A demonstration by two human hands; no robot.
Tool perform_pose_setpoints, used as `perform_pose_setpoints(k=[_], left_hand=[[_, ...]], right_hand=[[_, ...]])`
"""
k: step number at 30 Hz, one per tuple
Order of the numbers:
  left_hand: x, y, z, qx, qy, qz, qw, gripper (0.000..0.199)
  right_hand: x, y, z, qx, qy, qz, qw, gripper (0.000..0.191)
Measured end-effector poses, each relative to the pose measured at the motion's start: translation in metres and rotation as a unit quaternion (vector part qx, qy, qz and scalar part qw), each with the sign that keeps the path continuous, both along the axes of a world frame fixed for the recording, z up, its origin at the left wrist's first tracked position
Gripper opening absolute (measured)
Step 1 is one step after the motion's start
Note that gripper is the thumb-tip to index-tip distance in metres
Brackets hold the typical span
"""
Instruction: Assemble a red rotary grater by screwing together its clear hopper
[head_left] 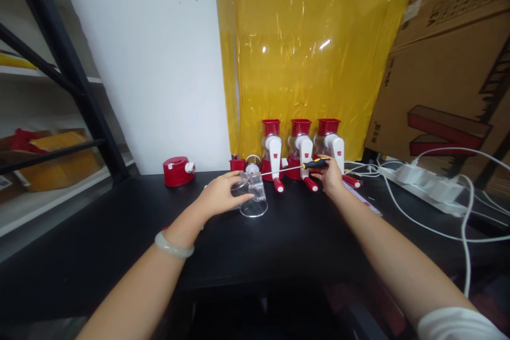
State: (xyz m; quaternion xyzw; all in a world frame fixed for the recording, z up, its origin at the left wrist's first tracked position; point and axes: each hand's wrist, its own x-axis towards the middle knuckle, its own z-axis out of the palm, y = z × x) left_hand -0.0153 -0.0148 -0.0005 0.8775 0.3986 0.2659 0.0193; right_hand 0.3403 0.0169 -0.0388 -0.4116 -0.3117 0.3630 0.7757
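My left hand (225, 194) grips a clear plastic housing (255, 199) from its left side, low over the black table. In my right hand (330, 174) is a screwdriver (314, 163) with a black and yellow handle, held level. Its long shaft points left and the tip reaches the top of the clear housing. Just behind the housing are a metal drum (252, 162) and a small red part (237, 164). Three red and white crank graters (272, 151) stand in a row at the back; my right hand is in front of the rightmost ones.
A red round base (178, 171) sits at the table's back left. White cables and a power strip (430, 191) lie at the right. Behind are a yellow plastic curtain (311, 53), a white panel (159, 64) and a large carton (446, 85). Shelves (59, 186) stand far left.
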Motion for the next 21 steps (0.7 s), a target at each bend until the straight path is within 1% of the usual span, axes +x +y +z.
perform_pose_setpoints(k=[5,11,15,18,21], left_hand=[[-0.0003,0.0008,-0.0004,-0.002,-0.002,-0.001,1.000,0.050],[-0.0001,0.0009,-0.0014,-0.004,-0.004,0.001,1.000,0.052],[0.0007,0.0002,-0.0007,-0.003,0.003,0.003,1.000,0.051],[0.0011,-0.0002,-0.0001,0.000,0.004,0.006,1.000,0.051],[0.0008,-0.0004,0.0000,0.001,0.003,0.005,1.000,0.051]], right_hand=[[-0.0004,0.0001,0.0032,-0.001,-0.007,0.002,1.000,0.023],[-0.0044,-0.0005,0.0051,-0.035,-0.035,-0.032,0.998,0.017],[-0.0042,-0.0012,0.0039,-0.043,-0.040,-0.013,0.998,0.024],[-0.0026,-0.0007,0.0029,-0.036,-0.018,0.003,0.999,0.023],[-0.0014,-0.0002,0.0031,-0.027,-0.014,0.002,1.000,0.022]])
